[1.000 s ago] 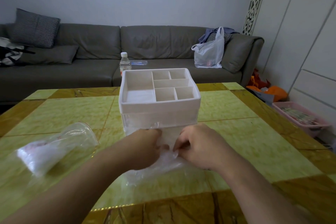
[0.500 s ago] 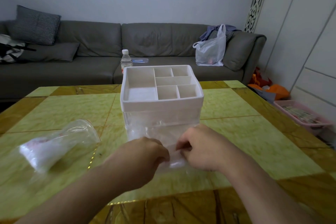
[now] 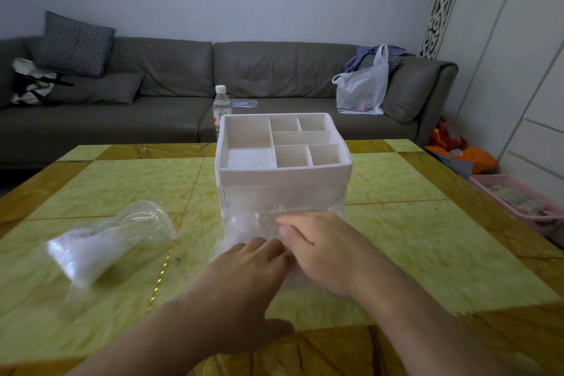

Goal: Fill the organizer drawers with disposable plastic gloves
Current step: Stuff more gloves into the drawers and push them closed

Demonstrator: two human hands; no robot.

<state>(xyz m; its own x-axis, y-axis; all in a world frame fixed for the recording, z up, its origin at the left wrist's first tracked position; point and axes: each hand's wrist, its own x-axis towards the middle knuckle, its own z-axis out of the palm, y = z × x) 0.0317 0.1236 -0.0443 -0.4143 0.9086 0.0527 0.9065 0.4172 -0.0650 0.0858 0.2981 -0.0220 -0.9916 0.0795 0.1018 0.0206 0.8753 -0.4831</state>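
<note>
left hand (image 3: 244,272) fingers now straightened, gloves (image 3: 244,226) pushed further into organizer (image 3: 282,174) drawer

We are losing the organizer's (image 3: 283,162) lower drawer front behind the right hand (image 3: 323,250) — the left hand's (image 3: 244,278) fingertips are blurring.

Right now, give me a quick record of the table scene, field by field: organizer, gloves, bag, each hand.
organizer: white organizer upright mid-table, top compartments bare, clear drawer fronts below
gloves: thin clear plastic gloves bunched at the lower drawer front
bag: clear bag of gloves lying on its side, left of the organizer, mouth open
left hand: left hand fingers extended, touching the gloves
right hand: right hand fingers curled at the gloves by the drawer; exact grip unclear
table: yellow-green tiled table
</note>
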